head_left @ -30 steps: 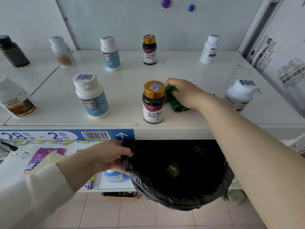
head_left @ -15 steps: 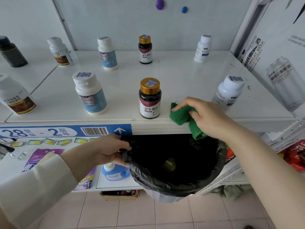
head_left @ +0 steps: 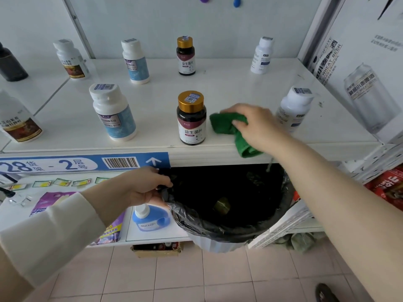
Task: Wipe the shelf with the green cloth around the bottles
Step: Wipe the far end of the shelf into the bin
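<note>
Right hand (head_left: pixel 259 125): your fingers curl down over the green cloth (head_left: pixel 226 126), gripping it and pressing it onto the shelf (head_left: pixel 152 101). The cloth sits at the front edge, between the gold-capped dark bottle (head_left: pixel 191 119) and the white bottle (head_left: pixel 293 110) to its right. Its left corner lies just beside the dark bottle; contact there cannot be judged. One bunched tail of the cloth hangs over the shelf's front lip, under your wrist

Left hand (head_left: pixel 146 185): your thumb and fingers pinch the rim of the black bin liner (head_left: pixel 229 219), just under the shelf lip. The liner sits in a white bin (head_left: pixel 213 245), mouth open below the hanging tail. A small brownish item lies deep in the liner, too dim to identify

Bottles, all upright:
- blue-labelled bottle (head_left: pixel 114 113), front left, well apart from the cloth
- back row near the wall: second blue-labelled bottle (head_left: pixel 135 61), second gold-capped bottle (head_left: pixel 185 56), slim white bottle (head_left: pixel 262 55)
- more bottles on the adjoining shelf to the left

The shelf front carries a blue label strip (head_left: pixel 82 163) with a barcode and arrow, left of the bin. On the lower shelf, a blue detergent bottle (head_left: pixel 148 219) stands just below your left hand
</note>
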### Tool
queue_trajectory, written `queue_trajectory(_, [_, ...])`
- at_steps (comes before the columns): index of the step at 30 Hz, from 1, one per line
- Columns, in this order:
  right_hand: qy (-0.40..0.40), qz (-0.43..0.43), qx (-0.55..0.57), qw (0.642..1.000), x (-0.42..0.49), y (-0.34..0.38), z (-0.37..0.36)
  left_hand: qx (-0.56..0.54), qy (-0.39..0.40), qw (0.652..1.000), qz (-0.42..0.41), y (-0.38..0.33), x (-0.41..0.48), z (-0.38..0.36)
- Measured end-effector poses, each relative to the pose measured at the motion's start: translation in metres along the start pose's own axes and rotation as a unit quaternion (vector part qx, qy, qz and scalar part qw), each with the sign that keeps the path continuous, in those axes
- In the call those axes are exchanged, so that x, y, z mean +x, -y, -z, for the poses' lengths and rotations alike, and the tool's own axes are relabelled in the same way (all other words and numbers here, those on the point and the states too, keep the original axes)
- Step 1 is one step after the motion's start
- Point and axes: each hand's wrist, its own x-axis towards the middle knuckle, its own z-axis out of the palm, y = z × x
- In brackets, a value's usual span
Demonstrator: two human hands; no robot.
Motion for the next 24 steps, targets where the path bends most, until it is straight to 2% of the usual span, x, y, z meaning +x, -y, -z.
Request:
queue_trajectory(4, [0.002,0.017,0.013,1.000,-0.024,-0.003,-0.010,0.003,0.001,1.000,-0.004,0.002,0.003,-0.003])
queue_trajectory(9, [0.071,0.038,0.036,0.996,-0.069,-0.003,0.010,0.009,0.011,1.000,0.004,0.005,0.006,-0.009])
queue_trajectory(14, [-0.046,0.026,0.075,0.996,-0.053,-0.003,0.008,0.009,0.025,1.000,0.003,0.004,0.007,-0.019])
queue_trajectory(16, [-0.027,0.022,0.051,0.998,-0.054,-0.004,0.002,0.007,0.032,0.999,0.003,0.004,0.007,-0.024])
queue_trajectory(19, [0.049,0.030,0.057,0.997,-0.076,-0.006,0.001,0.005,0.036,0.999,0.002,0.006,0.009,-0.030])
queue_trajectory(21, [0.076,0.003,0.083,0.994,-0.095,-0.014,0.010,0.008,0.041,0.999,0.000,0.007,0.010,-0.036])
queue_trajectory(24, [0.023,-0.053,0.198,0.978,-0.118,-0.037,0.038,0.018,0.049,0.999,0.003,0.005,0.009,-0.052])
